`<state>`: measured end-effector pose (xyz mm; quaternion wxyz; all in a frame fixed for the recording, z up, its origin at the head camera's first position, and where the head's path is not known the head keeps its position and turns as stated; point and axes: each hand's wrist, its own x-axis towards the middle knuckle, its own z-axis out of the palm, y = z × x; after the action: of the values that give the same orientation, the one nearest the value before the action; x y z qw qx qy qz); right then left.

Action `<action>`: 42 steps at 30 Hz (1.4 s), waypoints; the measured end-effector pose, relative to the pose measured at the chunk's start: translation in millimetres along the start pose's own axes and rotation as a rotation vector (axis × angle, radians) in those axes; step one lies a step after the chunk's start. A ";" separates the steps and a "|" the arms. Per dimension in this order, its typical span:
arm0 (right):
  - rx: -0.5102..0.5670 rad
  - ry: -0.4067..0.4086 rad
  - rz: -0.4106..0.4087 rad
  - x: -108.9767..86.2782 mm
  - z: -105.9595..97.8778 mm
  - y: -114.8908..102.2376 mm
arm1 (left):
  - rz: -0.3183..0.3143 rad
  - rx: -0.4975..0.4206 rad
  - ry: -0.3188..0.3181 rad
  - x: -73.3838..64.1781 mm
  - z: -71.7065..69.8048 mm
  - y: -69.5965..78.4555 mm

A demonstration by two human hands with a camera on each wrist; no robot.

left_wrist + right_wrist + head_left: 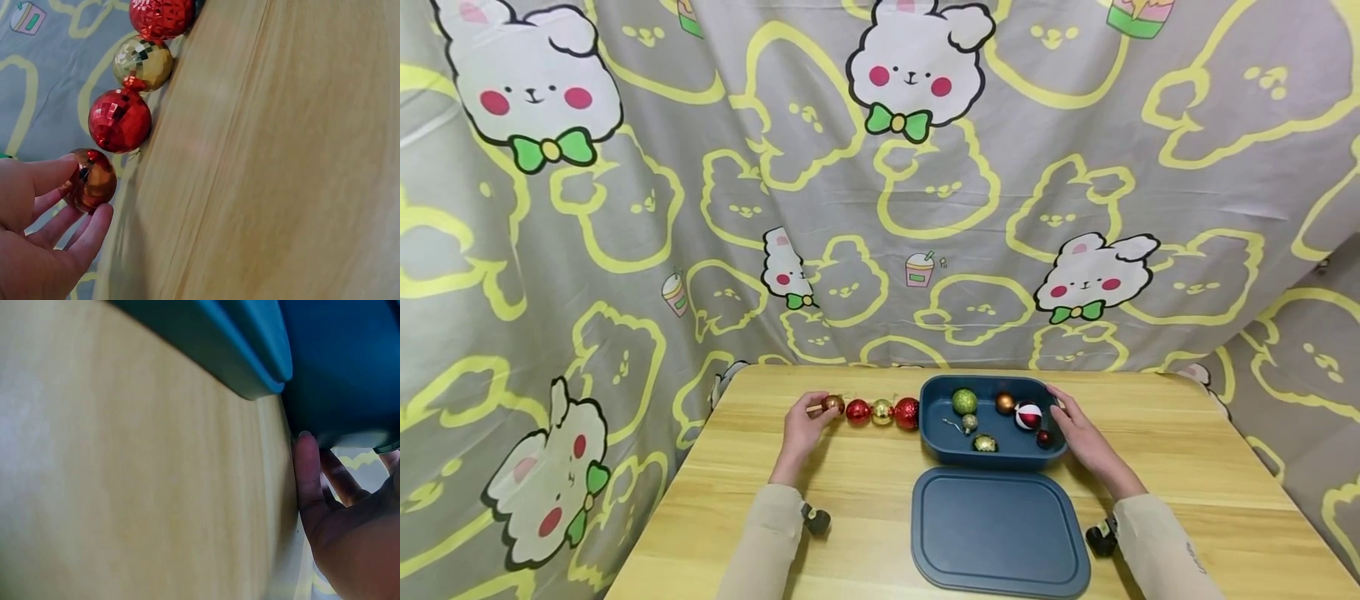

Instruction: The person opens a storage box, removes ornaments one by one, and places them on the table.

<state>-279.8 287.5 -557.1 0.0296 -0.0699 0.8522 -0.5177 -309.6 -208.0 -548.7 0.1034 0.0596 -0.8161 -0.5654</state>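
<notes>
Brown bauble and box edge touch hands, open wood alongside.

Bright head view, dimmer, softer wrist views

Copper-coloured bauble glossy, smooth; box and lid matt plastic (by look); tabletop wood-grained; curtain cloth.

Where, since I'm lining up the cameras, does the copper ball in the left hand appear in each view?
Head: copper ball left of centre, in the lower half.
Left wrist: left of centre, just below mid-height.
Right wrist: not in it.
Shared landmark: the wooden table, in all three.
</notes>
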 end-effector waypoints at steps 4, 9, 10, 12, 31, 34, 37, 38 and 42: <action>0.000 -0.004 0.003 -0.6 0.5 -0.4 | -0.009 -0.005 -0.005 -0.9 0.9 -3.0; -0.001 -0.005 0.015 -0.9 0.8 -0.3 | -0.018 0.011 -0.018 -2.3 1.1 -3.5; -0.001 -0.005 0.016 -1.0 0.7 -0.3 | -0.020 0.015 -0.020 -2.4 1.1 -3.4; -0.004 -0.004 0.016 -1.2 0.7 -0.2 | -0.021 0.023 -0.023 -2.5 1.0 -3.1; -0.009 0.003 0.020 -1.0 1.1 0.9 | -0.039 0.044 -0.021 0.7 2.7 -4.5; -0.011 0.003 0.018 -0.8 0.7 0.1 | -0.052 0.041 -0.026 0.7 2.3 -4.4; -0.009 0.001 0.017 -0.8 0.6 -0.6 | -0.061 0.036 -0.032 0.8 1.8 -4.4; -0.009 0.000 0.016 -0.8 0.5 -0.7 | -0.060 0.037 -0.034 0.8 1.7 -4.4; -0.007 -0.003 0.012 -0.9 0.4 -1.7 | -0.050 0.034 -0.036 0.6 0.9 -3.5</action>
<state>-278.7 286.6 -555.7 0.0336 -0.0655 0.8543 -0.5146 -310.4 -208.5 -552.2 0.0735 0.0716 -0.8257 -0.5547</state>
